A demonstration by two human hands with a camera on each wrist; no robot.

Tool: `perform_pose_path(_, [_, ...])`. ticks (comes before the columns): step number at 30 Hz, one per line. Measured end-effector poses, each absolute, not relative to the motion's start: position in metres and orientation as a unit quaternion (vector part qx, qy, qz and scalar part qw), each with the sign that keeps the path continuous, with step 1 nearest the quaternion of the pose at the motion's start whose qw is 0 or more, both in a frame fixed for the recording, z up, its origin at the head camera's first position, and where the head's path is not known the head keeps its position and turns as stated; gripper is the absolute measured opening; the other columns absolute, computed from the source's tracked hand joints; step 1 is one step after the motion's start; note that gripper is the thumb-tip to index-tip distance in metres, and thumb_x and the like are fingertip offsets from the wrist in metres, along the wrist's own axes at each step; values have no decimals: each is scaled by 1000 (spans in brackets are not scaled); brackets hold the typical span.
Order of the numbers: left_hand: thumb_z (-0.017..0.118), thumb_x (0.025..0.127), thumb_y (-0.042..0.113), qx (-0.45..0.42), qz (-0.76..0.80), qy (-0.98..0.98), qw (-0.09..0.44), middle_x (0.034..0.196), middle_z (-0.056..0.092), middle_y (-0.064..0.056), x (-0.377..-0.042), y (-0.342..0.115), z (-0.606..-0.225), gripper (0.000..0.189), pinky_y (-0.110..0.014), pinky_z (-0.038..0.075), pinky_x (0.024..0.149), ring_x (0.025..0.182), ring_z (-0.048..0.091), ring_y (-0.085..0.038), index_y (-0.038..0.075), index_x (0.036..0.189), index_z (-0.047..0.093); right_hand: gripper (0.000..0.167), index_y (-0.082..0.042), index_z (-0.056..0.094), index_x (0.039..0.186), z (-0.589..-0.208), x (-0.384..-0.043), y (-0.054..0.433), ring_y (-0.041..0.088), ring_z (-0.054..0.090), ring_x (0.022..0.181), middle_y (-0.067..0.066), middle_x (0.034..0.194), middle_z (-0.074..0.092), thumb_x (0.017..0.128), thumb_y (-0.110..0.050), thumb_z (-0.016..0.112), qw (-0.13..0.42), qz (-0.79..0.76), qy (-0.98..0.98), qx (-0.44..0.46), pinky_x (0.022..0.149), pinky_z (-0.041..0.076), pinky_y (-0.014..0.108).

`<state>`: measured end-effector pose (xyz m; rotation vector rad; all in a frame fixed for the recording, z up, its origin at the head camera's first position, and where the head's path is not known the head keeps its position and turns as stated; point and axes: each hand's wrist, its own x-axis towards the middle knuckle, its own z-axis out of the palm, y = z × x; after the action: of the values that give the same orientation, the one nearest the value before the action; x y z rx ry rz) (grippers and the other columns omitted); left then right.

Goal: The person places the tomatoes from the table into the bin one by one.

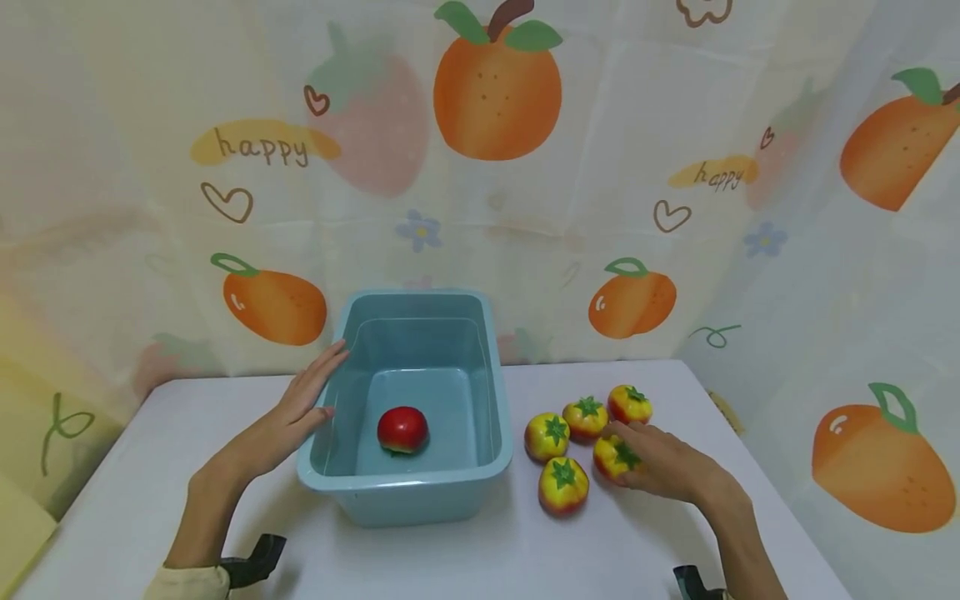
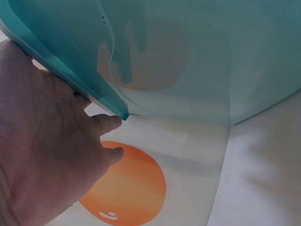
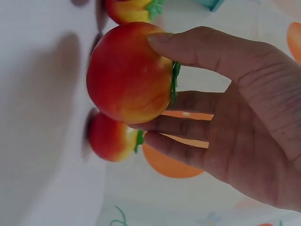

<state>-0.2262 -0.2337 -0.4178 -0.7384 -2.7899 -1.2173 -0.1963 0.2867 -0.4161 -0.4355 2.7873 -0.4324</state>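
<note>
Bin (image 1: 408,502) looks plastic, smooth, faintly glossy. Red fruit (image 1: 402,428): smooth, glossy. Yellow-red fruits (image 1: 563,487): smooth, waxy sheen. Counter (image 1: 585,554): smooth, matt. Backdrop (image 1: 525,225): matt, lightly creased cloth.

In the left wrist view, we see our left grip (image 2: 51,141) beside the slanting rim of a teal bin (image 2: 66,73), two fingertips (image 2: 115,154) pointing right. A printed orange fruit (image 2: 134,186) shows below them on a pale backdrop (image 2: 188,188). We notice dark, finger-like shapes across the bin's wall.

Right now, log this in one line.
left hand: touching rim of blue bin | right hand: holding yellow-red fruit | in bin: one red fruit | on table: four more yellow-red fruits
</note>
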Motion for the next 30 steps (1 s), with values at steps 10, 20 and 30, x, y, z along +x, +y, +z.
perform_pose_path(10, [47, 105, 22, -232, -389, -892, 0, 178, 6, -9, -226, -233, -419, 72, -92, 17, 108, 159, 9, -51, 22, 169, 15, 57, -14, 59, 138, -391, -191, 286, 23, 60, 107, 6, 124, 67, 89, -32, 81, 116, -134, 969, -169, 97, 59, 56])
perform_pose_path(20, [47, 106, 24, -240, -393, -888, 8, 178, 7, -12, -226, -233, -418, 70, -92, 16, 108, 159, 9, -53, 18, 169, 16, 50, -17, 59, 139, -362, -191, 282, 28, 62, 123, 3, 137, 66, 94, -31, 75, 50, -159, 957, -237, 105, 56, 58])
perform_pose_path(30, [47, 106, 26, -239, -394, -887, 6, 178, 7, -12, -227, -234, -418, 70, -92, 17, 108, 159, 10, -52, 17, 169, 16, 52, -22, 54, 148, -341, -192, 267, 28, 60, 131, 2, 145, 63, 99, -31, 69, 18, -208, 944, -257, 107, 55, 58])
